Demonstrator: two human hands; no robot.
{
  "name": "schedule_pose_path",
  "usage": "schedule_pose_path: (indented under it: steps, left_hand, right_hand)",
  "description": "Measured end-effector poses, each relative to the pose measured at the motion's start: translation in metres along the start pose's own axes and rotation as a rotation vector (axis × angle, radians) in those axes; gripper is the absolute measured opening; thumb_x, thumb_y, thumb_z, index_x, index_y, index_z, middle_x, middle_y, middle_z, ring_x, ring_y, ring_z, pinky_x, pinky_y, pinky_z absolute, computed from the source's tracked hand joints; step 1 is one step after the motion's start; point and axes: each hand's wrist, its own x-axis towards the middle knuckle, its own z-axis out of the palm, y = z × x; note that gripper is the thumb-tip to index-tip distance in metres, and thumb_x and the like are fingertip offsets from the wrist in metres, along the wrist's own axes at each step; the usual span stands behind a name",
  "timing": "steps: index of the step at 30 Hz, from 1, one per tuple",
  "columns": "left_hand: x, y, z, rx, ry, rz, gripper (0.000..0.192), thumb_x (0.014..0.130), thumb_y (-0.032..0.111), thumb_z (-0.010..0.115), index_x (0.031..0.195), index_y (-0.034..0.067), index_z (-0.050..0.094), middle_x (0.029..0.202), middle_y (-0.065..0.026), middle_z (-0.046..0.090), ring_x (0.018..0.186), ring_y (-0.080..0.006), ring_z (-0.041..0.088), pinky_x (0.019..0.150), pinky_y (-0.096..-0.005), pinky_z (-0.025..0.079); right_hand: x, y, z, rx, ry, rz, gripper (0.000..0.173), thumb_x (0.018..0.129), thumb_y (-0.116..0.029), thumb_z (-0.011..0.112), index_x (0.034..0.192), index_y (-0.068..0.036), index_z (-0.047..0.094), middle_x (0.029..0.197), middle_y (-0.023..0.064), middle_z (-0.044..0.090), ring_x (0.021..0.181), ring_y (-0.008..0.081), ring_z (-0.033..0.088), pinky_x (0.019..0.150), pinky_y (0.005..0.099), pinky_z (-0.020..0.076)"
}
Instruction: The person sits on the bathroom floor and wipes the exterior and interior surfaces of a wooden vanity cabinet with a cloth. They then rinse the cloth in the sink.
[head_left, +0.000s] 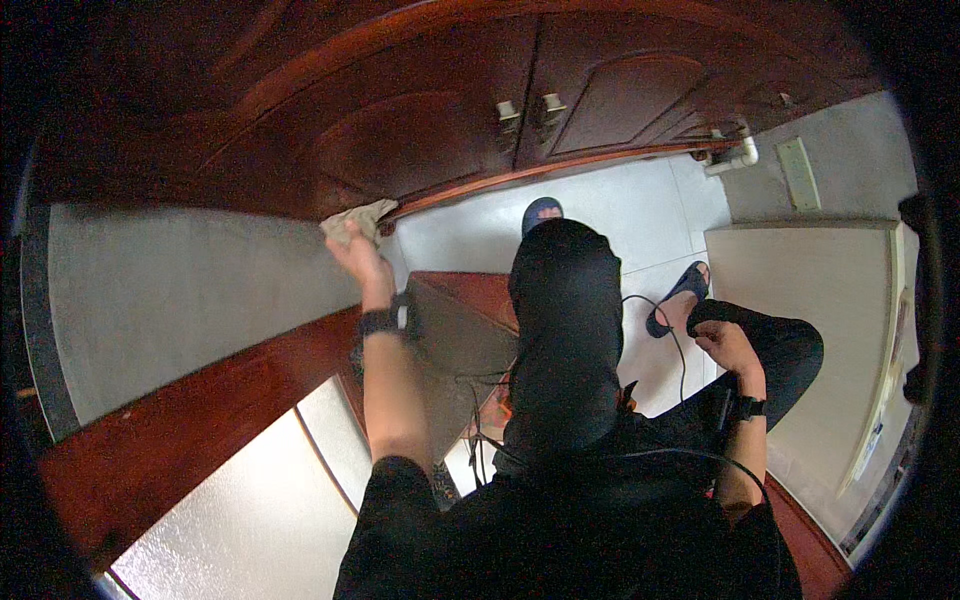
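Note:
My left hand (361, 259) is shut on a crumpled beige cloth (358, 220), which lies against the lower left corner of a dark red wooden cabinet (420, 142), beside the grey wall. My right hand (726, 346) rests at my bent right knee, its fingers curled by the black trouser cloth (780, 337); whether it grips the fabric is hard to tell. Two pale knobs (508, 111) stand out from the neighbouring cabinet doors. Both my wrists wear dark bands.
A white pipe (742, 154) bends out beneath the cabinet's right end. Black cables (679, 352) hang near my legs. A cream panel (802, 300) stands at the right, a red wooden ledge (225, 397) runs along the left, and pale floor tiles (465, 225) lie below.

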Motion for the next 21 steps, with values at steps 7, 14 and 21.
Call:
schedule_pose_path:
  steps: [7, 14, 21]
  left_hand:
    - [0.022, -0.004, 0.000, -0.022, 0.022, -0.325, 0.044, 0.106, 0.007, 0.056, 0.146, -0.002, 0.041, 0.133, -0.0173, 0.061, 0.111, -0.0308, 0.067, 0.094, -0.0451, 0.059]
    - [0.002, -0.003, 0.003, 0.018, -0.051, -0.081, 0.058, 0.109, 0.016, 0.057, 0.157, -0.001, 0.028, 0.151, -0.0213, 0.048, 0.132, -0.0316, 0.055, 0.115, -0.0461, 0.044]
    - [0.015, -0.008, 0.007, -0.005, -0.114, -0.146, 0.041, 0.108, 0.011, 0.054, 0.143, -0.004, 0.039, 0.141, -0.0183, 0.055, 0.120, -0.0295, 0.061, 0.104, -0.0435, 0.051]
  right_hand:
    - [-0.002, 0.007, 0.003, 0.034, 0.023, 0.106, 0.031, 0.089, -0.023, 0.077, 0.112, -0.002, 0.078, 0.109, 0.0216, 0.077, 0.100, 0.0397, 0.074, 0.090, 0.0453, 0.0583]
    - [0.004, 0.009, 0.003, 0.056, -0.006, 0.038, 0.031, 0.089, -0.022, 0.076, 0.113, -0.002, 0.077, 0.112, 0.0204, 0.076, 0.104, 0.0385, 0.074, 0.091, 0.0441, 0.0581]
    - [0.007, 0.006, 0.001, -0.032, -0.017, 0.040, 0.030, 0.090, -0.022, 0.073, 0.112, -0.002, 0.076, 0.108, 0.0228, 0.075, 0.100, 0.0417, 0.073, 0.089, 0.0455, 0.0581]
